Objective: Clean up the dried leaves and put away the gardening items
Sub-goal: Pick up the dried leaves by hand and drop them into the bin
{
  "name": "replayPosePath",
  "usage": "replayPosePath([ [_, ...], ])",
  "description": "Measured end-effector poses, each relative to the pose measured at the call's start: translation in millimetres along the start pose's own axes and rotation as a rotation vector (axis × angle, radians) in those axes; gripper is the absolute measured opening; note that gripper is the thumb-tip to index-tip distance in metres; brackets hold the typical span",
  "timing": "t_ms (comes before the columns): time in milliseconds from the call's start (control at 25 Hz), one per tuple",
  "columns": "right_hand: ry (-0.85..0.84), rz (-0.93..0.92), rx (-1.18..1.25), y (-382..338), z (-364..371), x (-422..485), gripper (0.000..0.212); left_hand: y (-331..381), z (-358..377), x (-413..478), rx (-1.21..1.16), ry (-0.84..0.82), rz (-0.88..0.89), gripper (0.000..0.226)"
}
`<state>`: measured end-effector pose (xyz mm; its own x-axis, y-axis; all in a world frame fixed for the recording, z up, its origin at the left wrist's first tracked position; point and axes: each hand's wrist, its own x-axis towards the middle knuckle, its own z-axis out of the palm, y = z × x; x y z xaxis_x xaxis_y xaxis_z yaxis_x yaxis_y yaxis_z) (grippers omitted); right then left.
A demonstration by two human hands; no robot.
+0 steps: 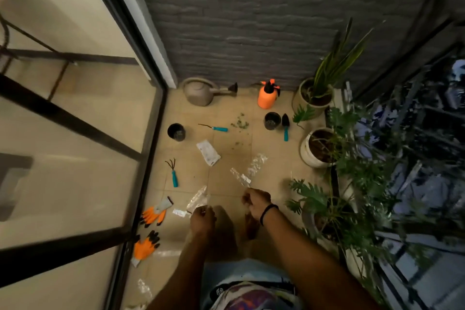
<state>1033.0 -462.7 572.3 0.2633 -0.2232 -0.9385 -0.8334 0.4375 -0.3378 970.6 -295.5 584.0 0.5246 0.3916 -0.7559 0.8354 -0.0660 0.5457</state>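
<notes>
So, both our hands are curled up right now. The left hand [202, 219] has its fingers pinched round a clear, crinkly plastic wrapper [197, 199]. The right hand [256, 202] is closed on a strip of the same shiny film [242, 178], which sticks out away from us toward the orange spray bottle [267, 95] standing by the grey brick wall. The small green leaf scraps [240, 123] are scattered on the beige tiles just our side of that bottle and a bit left. Left of the bottle sits a rounded taupe watering can [198, 93] with its spout aimed at the bottle. The teal-handled trowel [285, 126] lies near the bottle on our side, black blade toward the wall, just beside a black plastic pot [272, 120]. The teal hand rake [173, 173] is well apart from the bottle, down-left, prongs pointing wallward. The orange-and-black gloves [153, 214] lie farthest from the bottle, by the glass door.
</notes>
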Motion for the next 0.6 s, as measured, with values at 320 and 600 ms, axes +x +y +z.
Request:
replayPosePath([
  [320,0.073,0.052,-0.053,-102,46,57,0.008,82,54,125,0.146,-0.056,-0.091,0.016],
  [600,0.14,0.063,0.011,-214,81,110,0.009,211,87,242,0.323,-0.067,-0.007,0.009],
])
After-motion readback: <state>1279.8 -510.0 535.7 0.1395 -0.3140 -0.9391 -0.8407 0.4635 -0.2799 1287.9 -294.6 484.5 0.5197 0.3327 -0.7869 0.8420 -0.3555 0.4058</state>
